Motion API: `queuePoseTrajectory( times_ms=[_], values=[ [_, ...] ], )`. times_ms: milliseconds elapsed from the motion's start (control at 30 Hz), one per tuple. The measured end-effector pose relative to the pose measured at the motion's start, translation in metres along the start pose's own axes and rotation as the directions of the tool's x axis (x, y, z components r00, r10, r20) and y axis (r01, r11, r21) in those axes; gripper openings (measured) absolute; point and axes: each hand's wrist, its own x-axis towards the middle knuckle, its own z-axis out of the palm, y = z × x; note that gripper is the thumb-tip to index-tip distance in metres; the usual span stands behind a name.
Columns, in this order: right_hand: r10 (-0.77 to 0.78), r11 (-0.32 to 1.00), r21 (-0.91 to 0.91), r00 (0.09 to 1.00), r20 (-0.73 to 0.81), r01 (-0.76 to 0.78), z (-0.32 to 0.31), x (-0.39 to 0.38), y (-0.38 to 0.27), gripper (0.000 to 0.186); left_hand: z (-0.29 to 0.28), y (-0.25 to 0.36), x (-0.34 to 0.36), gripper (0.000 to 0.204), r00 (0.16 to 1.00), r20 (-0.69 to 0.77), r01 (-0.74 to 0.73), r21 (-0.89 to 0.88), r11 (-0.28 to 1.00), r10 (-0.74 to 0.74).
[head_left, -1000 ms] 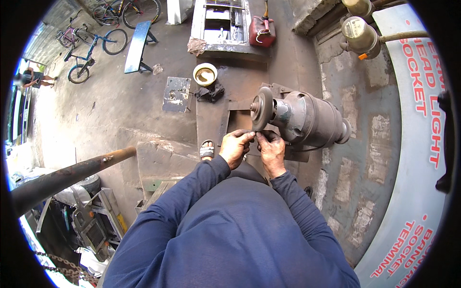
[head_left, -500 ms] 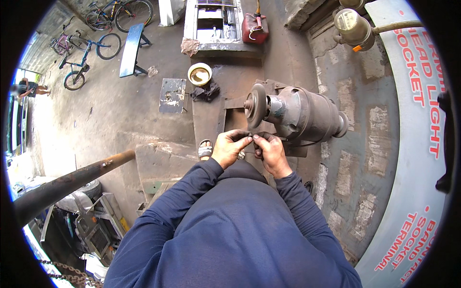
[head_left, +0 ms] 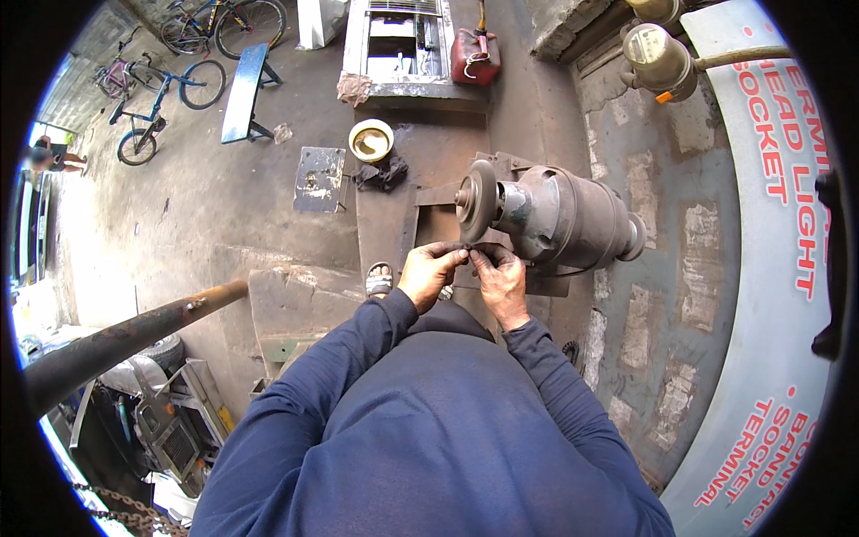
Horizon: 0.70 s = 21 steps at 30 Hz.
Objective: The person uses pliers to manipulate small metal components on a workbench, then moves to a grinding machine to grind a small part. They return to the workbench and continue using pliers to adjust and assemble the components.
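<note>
My left hand (head_left: 429,276) and my right hand (head_left: 501,285) meet in front of my body, each pinching with thumb and forefinger. Between the fingertips is a small dark piece (head_left: 468,248), too tiny to name. Just beyond the hands stands a bench grinder (head_left: 565,215) with a dusty grey motor housing. Its round grinding wheel (head_left: 480,200) faces left, and the fingertips are close to the wheel's lower edge. Whether the piece touches the wheel I cannot make out.
A bowl (head_left: 370,140), a dark rag (head_left: 381,174) and a worn small stool (head_left: 319,179) lie ahead. Farther off are a red jerrycan (head_left: 475,55), a blue bench (head_left: 247,94) and bicycles (head_left: 152,107). A rusty pole (head_left: 134,327) slants in at left; a lettered sign (head_left: 769,268) lines the right.
Both hands stay pinched together below the wheel, with only a slight shift of the fingers and wrists. The view has moved a little.
</note>
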Motion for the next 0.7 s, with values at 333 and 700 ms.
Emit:
queuePoseTrajectory(
  times_ms=[333,700],
  values=[
    [-0.043,0.993,0.106,0.997,-0.058,0.049,0.004,0.013,0.017,0.019,0.008,0.001,0.009,0.012,0.973,0.03,0.215,-0.461,0.861,-0.227],
    [-0.027,1.0,0.01,1.0,0.01,0.027,0.0,-0.003,-0.013,0.014,-0.002,0.004,-0.005,0.02,0.982,0.141,0.169,-0.354,0.92,-0.126]
  ],
)
